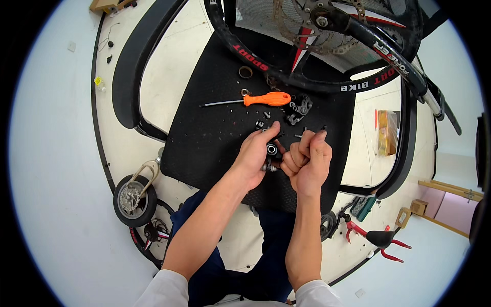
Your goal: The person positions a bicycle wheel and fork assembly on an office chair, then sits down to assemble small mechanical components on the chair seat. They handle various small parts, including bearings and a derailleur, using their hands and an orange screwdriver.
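My left hand [253,156] wraps round a small black metal bicycle part [271,149] with a silver-ringed round hole, mostly hidden by the fingers. Close beside it, my right hand [309,161] is closed, thumb pressed to the curled forefinger. A small dark tip [324,128] shows above that thumb; what it belongs to is unclear. Beyond my hands lies a screwdriver [267,99] with an orange handle, its shaft to the left. Right of its handle is a black brake caliper [299,109]. Small bolts [266,115] are scattered between the screwdriver and my left hand.
The black chair seat [199,148] has armrests on both sides. A bicycle wheel [286,77] with a brake disc and black fork [394,56] leans over its far part. A metal ring [245,72] lies on the seat. A small wheel [135,201] stands on the floor, left.
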`<state>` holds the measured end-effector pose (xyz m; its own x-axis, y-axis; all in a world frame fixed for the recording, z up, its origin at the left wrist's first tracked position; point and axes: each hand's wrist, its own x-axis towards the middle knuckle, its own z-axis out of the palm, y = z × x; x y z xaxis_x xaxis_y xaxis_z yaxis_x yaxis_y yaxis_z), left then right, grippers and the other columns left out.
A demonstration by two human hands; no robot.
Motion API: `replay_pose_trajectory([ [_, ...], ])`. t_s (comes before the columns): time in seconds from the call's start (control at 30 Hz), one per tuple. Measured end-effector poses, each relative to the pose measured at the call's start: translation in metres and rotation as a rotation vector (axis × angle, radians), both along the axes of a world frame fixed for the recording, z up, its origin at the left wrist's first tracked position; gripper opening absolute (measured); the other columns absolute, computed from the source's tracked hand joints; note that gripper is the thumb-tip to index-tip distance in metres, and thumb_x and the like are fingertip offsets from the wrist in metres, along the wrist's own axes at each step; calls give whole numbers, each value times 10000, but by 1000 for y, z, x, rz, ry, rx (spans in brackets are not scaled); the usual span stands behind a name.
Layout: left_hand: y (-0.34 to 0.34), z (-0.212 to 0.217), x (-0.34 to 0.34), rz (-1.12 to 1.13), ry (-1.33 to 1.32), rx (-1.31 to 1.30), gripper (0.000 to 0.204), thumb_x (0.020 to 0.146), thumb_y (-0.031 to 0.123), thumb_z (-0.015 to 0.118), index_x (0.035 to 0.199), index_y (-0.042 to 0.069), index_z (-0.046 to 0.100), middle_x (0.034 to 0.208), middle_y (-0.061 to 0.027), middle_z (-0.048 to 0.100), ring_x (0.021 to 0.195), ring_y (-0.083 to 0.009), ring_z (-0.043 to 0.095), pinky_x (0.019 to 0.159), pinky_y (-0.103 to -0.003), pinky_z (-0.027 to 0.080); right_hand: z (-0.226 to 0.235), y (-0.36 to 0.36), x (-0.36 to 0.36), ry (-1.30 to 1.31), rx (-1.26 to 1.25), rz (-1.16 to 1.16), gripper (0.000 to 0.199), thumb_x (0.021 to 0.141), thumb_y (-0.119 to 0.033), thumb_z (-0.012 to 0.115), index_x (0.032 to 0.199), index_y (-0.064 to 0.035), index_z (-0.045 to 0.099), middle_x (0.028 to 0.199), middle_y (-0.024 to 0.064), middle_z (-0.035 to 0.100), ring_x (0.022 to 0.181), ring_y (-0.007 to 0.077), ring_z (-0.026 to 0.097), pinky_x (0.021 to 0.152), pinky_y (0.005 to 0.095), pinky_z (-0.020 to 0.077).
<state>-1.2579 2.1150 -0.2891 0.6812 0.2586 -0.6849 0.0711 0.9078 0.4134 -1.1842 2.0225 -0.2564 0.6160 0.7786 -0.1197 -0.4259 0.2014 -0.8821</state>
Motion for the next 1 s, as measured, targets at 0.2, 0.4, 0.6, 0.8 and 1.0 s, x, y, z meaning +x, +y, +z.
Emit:
replay_pose_trajectory([
  [0.2,-4,-9,-1,1,40,-51,291,955,371,600,947,85,551,802,-31,569,715,-126,569,623,-320,460,-4,1,-7,-51,-14,5,504,1041,-426,431,671,-88,380,529,-55,245,431,32,211,391,231,144],
  [0.4,-7,-6,0,67,64,7,261,955,356,604,933,100,558,789,-11,552,710,-116,560,627,-313,449,-4,7,-7,-32,-101,-103,543,1045,-454,398,633,-112,308,509,-57,223,414,40,141,381,243,102],
  [0.6,-7,-6,3,92,67,-35,214,959,313,616,857,127,583,745,18,583,632,-83,568,539,-251,453,-1,7,-16,-163,-112,-163,553,1040,-457,412,627,-105,303,512,-49,236,427,40,167,394,243,121],
  [0.8,-6,-6,1,103,17,-154,270,967,337,600,875,86,559,715,-42,575,644,-149,572,600,-312,474,-8,5,-31,-722,-75,-297,619,1010,-517,419,592,-74,312,497,-17,276,409,86,261,420,254,201],
  [1.0,-6,-2,2,166,1,-283,294,991,329,569,859,69,532,708,-63,562,664,-183,591,672,-324,523,2,0,-29,-969,-7,-172,703,968,-595,401,573,-24,290,500,27,310,457,181,380,499,276,360],
])
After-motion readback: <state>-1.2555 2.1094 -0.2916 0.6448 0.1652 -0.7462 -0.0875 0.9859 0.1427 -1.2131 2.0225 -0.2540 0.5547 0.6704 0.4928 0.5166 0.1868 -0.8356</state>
